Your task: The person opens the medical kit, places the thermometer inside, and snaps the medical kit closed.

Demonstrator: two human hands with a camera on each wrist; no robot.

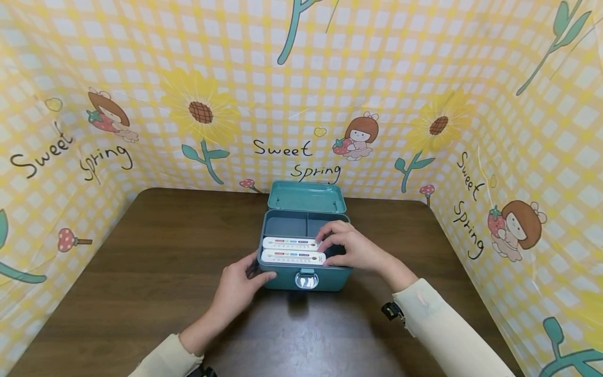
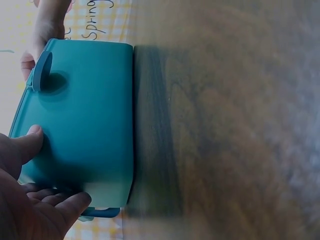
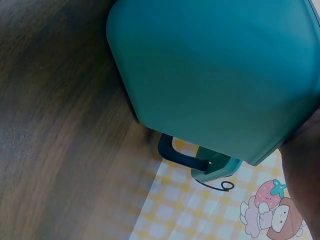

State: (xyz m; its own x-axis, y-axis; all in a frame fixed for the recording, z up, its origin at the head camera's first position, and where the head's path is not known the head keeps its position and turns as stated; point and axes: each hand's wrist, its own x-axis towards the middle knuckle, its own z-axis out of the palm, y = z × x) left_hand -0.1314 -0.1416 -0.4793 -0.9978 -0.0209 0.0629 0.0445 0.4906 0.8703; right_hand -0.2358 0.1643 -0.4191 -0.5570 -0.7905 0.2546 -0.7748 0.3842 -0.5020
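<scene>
A teal storage box (image 1: 301, 283) stands on the table with its lid (image 1: 307, 196) swung back. Two white thermometers with printed scales lie side by side across its front part: a rear thermometer (image 1: 289, 243) and a front thermometer (image 1: 292, 256). My left hand (image 1: 237, 283) holds the box's front left corner, thumb on the front wall and fingers along the side. My right hand (image 1: 355, 246) reaches in from the right and pinches the right end of the front thermometer; its fingertips also lie close to the rear one. The wrist views show mostly the box's outer walls.
Behind the thermometers, a divider splits the box's grey tray (image 1: 285, 225) into compartments. A clear latch (image 1: 306, 280) hangs on the front wall. The brown wooden table (image 1: 188, 235) meets a yellow checked cloth (image 1: 264, 115) at the back and sides.
</scene>
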